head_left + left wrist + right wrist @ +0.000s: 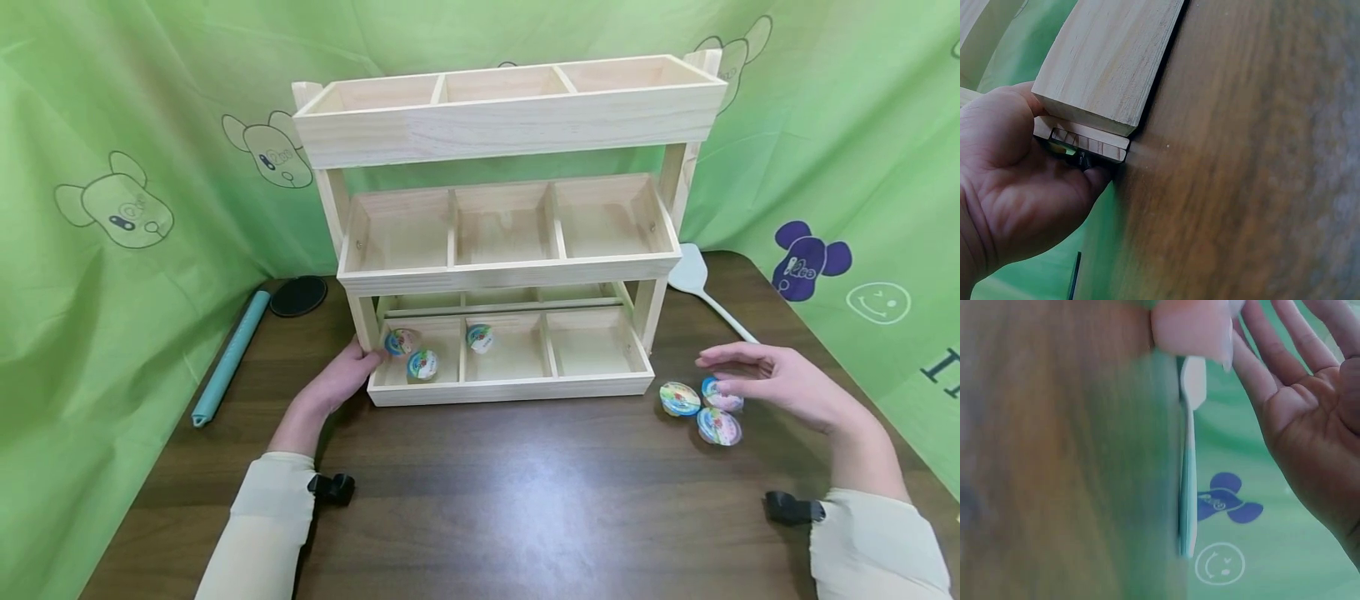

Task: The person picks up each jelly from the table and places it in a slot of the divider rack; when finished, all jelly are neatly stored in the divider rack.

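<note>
A three-tier wooden rack (510, 273) stands in the middle of the head view, each tier split into compartments. My left hand (343, 375) grips its lower left side, the thumb against the wood at the end of the bottom tier (1104, 69) in the left wrist view. Two small jelly cups (422, 365) lie in the bottom tier's left compartment, and one jelly cup (480, 337) in its middle one. My right hand (787, 387) hovers with loosely bent fingers over three jelly cups grouped on the table, among them a yellow-lidded cup (679, 399) and a pink cup (720, 426).
Behind the right hand lies a spatula (690, 269), its pale green handle (1189, 494) visible in the right wrist view. A teal roll (231, 358) and a black disc (298, 296) lie left of the rack. A green printed cloth (112, 300) hangs around the brown table (465, 500).
</note>
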The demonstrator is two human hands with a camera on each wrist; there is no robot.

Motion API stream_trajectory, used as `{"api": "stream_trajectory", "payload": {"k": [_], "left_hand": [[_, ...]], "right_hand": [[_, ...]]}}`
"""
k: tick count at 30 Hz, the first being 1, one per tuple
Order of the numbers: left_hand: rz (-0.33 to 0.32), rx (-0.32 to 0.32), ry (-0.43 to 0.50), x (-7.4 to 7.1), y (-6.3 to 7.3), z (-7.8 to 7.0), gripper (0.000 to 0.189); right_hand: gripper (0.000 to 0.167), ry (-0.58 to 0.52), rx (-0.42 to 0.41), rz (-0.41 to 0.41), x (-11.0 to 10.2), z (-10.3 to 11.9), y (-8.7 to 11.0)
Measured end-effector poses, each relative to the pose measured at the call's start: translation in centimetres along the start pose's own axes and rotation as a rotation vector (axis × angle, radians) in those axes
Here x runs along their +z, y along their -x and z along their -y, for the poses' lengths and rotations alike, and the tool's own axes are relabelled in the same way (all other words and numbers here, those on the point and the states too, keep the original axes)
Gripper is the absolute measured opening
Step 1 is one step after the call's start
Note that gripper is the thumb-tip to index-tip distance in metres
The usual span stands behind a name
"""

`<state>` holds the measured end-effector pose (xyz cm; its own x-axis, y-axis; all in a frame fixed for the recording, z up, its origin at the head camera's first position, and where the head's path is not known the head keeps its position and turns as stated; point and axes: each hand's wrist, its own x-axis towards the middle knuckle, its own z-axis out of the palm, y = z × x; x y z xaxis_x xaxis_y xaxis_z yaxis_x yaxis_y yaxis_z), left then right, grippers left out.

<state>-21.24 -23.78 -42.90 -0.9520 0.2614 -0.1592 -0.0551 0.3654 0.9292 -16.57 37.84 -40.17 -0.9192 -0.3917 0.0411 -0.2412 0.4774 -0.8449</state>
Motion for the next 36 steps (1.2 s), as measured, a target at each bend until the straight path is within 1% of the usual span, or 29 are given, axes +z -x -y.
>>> {"api": "stream_trajectory", "payload": {"k": [4,6,11,14,19,22,25,29,33,36], "left_hand": [[-0.007,0.019,0.008,0.1,-0.1,0.1,0.069],[-0.013,0.026,0.013,0.2,-0.2,0.1,0.068],[-0.012,0.038,0.014,0.3,-0.1,0.1,0.066],[-0.007,0.045,0.014,0.2,-0.2,0.2,0.067],[-0.004,0.047,0.02,0.3,-0.2,0.2,0.067],[-0.01,0.037,0.023,0.3,-0.1,0.1,0.066],[-0.014,0.029,0.016,0.3,-0.1,0.0,0.065],[-0.012,0.025,0.007,0.3,-0.1,0.0,0.064],[-0.008,0.026,0.006,0.2,-0.1,0.1,0.064],[-0.007,0.028,0.007,0.3,0.0,-0.1,0.065]], "right_hand": [[0.041,-0.003,0.01,-0.008,-0.3,-0.2,0.6],[0.043,0.007,0.012,0.008,-0.5,-0.2,0.7],[0.045,0.091,0.019,0.082,-0.6,-0.6,1.0],[0.045,0.132,0.02,0.097,-0.6,-0.8,1.1],[0.043,0.197,0.033,0.088,-0.5,-1.0,1.0],[0.042,0.255,0.063,0.076,-0.5,-1.0,0.9],[0.043,0.292,0.106,0.054,-0.6,-1.0,0.8],[0.048,0.296,0.132,0.043,-0.6,-1.2,0.7],[0.052,0.276,0.113,0.057,-0.7,-1.4,0.6],[0.053,0.264,0.116,0.062,-0.7,-1.4,0.6]]}}
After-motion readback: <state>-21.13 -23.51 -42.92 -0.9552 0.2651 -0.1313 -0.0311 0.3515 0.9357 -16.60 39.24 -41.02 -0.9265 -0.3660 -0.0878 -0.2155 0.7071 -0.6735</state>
